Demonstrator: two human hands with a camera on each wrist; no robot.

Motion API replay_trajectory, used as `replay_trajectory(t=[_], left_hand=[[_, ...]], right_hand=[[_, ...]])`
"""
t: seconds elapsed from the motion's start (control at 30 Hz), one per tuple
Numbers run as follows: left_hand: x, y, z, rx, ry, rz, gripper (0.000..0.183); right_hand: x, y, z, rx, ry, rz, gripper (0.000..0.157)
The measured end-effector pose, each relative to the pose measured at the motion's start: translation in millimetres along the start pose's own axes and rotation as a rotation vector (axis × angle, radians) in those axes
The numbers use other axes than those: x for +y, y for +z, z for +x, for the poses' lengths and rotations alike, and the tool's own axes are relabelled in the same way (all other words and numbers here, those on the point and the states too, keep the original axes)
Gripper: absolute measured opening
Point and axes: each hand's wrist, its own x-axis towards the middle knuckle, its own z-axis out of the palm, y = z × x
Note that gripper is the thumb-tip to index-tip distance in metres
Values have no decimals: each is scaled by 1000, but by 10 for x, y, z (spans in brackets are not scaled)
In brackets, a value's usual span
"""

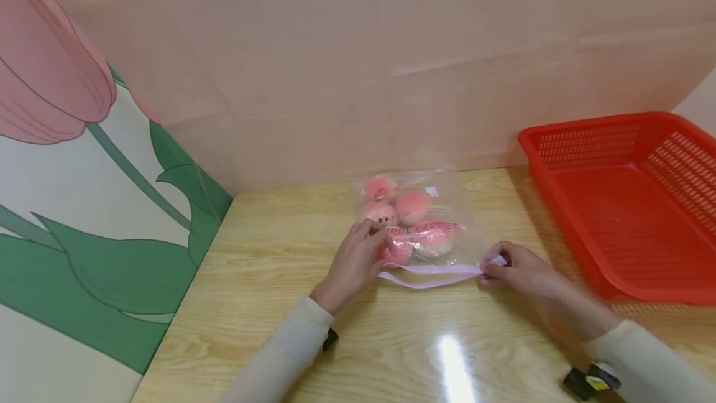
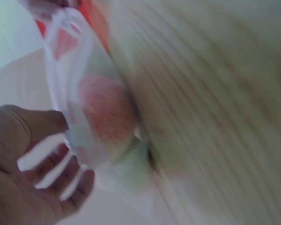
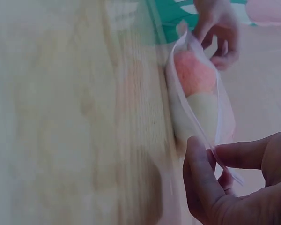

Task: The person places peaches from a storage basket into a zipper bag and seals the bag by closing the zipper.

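Observation:
A clear zip bag with a pale purple zip strip lies on the wooden table, its mouth towards me and parted. Several round pink-and-cream peaches are inside, also visible through the bag in the left wrist view as a blurred peach. My right hand pinches the right end of the zip strip between thumb and fingers; the right wrist view shows this pinch close up. At the bag's left side, my left hand touches the plastic, its fingers loosely bent and spread with a gap below the thumb.
A red plastic basket with slotted sides stands at the right, close to my right forearm. Behind the table hangs a pinkish cloth. A tulip-painted panel borders the left side.

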Motion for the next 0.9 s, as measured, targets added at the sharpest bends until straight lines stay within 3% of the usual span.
replay_trajectory(t=[0.13,0.3,0.43,0.53,0.63,0.73,0.8,0.9], left_hand=[[-117,61,84,-9,74,-13,22],[-213,96,182,0,140,22,20],[-245,80,211,-4,187,48,18],[-281,44,196,10,240,33,17],[-350,-30,133,22,261,8,18],[-440,-99,42,-4,229,12,28],[-494,-127,-19,-44,207,28,37],[-550,-127,-91,-107,206,39,46]], right_hand=[[59,11,-20,-55,30,112,22],[84,32,-18,-57,29,150,33],[66,40,-12,16,29,120,46],[58,21,-15,121,-9,62,45],[62,-6,-11,206,-108,23,32],[81,-29,-8,249,-299,-78,17],[99,-44,-11,284,-437,-208,20],[116,-66,-28,332,-573,-431,36]])
